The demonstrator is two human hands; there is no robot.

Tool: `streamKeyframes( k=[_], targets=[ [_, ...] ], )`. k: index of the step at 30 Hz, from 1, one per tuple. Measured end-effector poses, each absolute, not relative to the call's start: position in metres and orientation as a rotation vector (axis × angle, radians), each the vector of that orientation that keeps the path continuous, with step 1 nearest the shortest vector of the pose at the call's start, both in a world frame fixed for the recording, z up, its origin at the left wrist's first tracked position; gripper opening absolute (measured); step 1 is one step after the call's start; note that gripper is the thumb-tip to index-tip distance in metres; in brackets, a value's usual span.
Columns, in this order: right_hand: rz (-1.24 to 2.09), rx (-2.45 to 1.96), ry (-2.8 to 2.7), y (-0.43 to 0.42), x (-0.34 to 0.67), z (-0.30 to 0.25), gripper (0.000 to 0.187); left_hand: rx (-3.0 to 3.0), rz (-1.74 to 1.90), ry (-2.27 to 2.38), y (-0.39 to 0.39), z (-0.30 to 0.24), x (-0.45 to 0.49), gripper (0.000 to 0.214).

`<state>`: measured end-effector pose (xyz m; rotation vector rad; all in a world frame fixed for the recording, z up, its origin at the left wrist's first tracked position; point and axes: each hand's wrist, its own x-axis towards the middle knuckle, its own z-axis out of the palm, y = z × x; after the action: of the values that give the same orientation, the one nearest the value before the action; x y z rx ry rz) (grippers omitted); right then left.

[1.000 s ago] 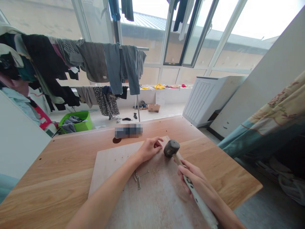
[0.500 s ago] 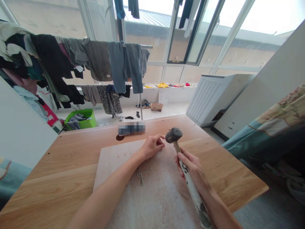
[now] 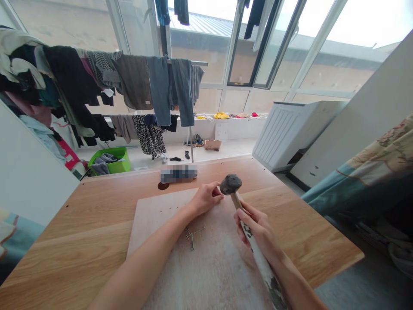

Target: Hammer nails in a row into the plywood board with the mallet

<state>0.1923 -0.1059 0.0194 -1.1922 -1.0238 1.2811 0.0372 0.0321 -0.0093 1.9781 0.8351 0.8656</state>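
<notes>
My right hand point(image 3: 258, 230) grips the pale wooden handle of a hammer point(image 3: 231, 184), whose dark head hangs just above and right of my left fingertips. My left hand point(image 3: 206, 198) rests on a pale thin board point(image 3: 155, 215) with thumb and fingers pinched together; what they hold is too small to make out. Several loose nails point(image 3: 192, 234) lie on the board beside my left forearm. The board lies on a wooden table point(image 3: 80, 224).
A blurred small object point(image 3: 178, 174) and a dark round spot point(image 3: 163, 186) sit on the table beyond the board. Behind stand a clothes rack point(image 3: 129, 86) full of garments, a green basket point(image 3: 111, 160), a white panel point(image 3: 284, 133) and windows. Patterned fabric point(image 3: 371, 172) hangs at the right.
The hammer head has risen off the board and moved a little left, closer to my left fingertips. My left hand keeps its pinch in the same spot.
</notes>
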Motion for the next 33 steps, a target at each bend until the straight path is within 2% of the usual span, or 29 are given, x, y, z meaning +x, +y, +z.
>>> streamKeyframes(
  k=[7,14,18,21,24,28,33],
  targets=[
    [1.196,-1.225,-1.051,-0.108,0.191,0.021,0.036,1.966,0.859,0.828,0.032,-0.010,0.037,0.035],
    [1.214,-1.230,-1.043,-0.109,0.194,0.018,0.034,1.947,0.859,0.801,0.031,-0.009,0.036,0.034],
    [1.237,-1.234,-1.055,-0.107,0.194,0.018,0.042,1.942,0.866,0.799,0.031,-0.013,0.038,0.030],
    [1.180,-1.279,-1.024,-0.107,0.192,0.021,0.048,1.936,0.840,0.786,0.034,-0.010,0.037,0.037],
    [1.123,-1.341,-0.984,-0.108,0.191,0.027,0.049,2.081,0.705,0.805,0.030,0.009,0.025,0.045],
    [1.123,-1.396,-0.958,-0.109,0.192,0.030,0.045,2.633,0.296,0.853,-0.005,0.050,0.000,0.028],
    [1.136,-1.389,-0.959,-0.108,0.191,0.031,0.044,2.810,-0.078,0.989,-0.057,0.064,-0.007,0.027]
  ],
)
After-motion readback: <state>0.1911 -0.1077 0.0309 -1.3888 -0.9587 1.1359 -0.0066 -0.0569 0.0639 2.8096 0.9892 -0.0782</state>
